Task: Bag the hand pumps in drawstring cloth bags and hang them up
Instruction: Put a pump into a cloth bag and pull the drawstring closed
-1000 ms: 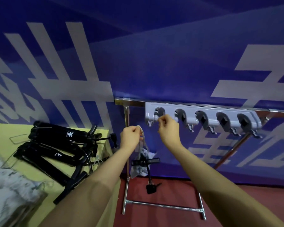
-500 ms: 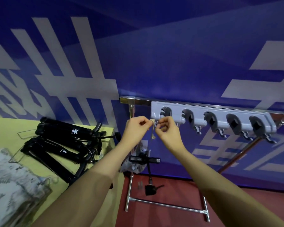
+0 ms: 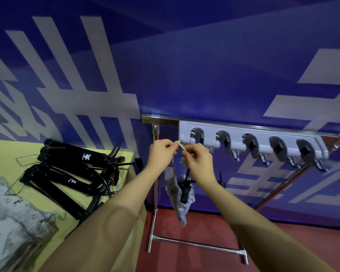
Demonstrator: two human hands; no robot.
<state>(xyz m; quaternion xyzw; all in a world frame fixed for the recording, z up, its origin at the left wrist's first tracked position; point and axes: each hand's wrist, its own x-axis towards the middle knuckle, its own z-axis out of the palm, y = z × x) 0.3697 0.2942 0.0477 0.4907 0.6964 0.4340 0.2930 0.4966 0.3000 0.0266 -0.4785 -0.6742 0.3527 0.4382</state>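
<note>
A grey patterned drawstring bag (image 3: 178, 195) with a black hand pump handle (image 3: 185, 188) sticking out hangs below my hands. My left hand (image 3: 161, 154) and my right hand (image 3: 197, 160) both pinch the bag's beige drawstring (image 3: 180, 145), stretched between them at the left end of the grey hook rail (image 3: 251, 139). The cord sits right by the rail's leftmost hook; I cannot tell whether it is over it. Several black hand pumps (image 3: 71, 169) lie on the yellow table (image 3: 6, 154) at left.
The hook rail is fixed on a chrome stand (image 3: 155, 193) with a floor crossbar (image 3: 196, 244) on red floor. A stack of patterned cloth bags (image 3: 12, 224) lies at the table's front left. A blue banner wall is close behind.
My hands came together at the rail's left end and the drawstring is now pulled taut between them. The bagged pump has risen and hangs closer under my hands.
</note>
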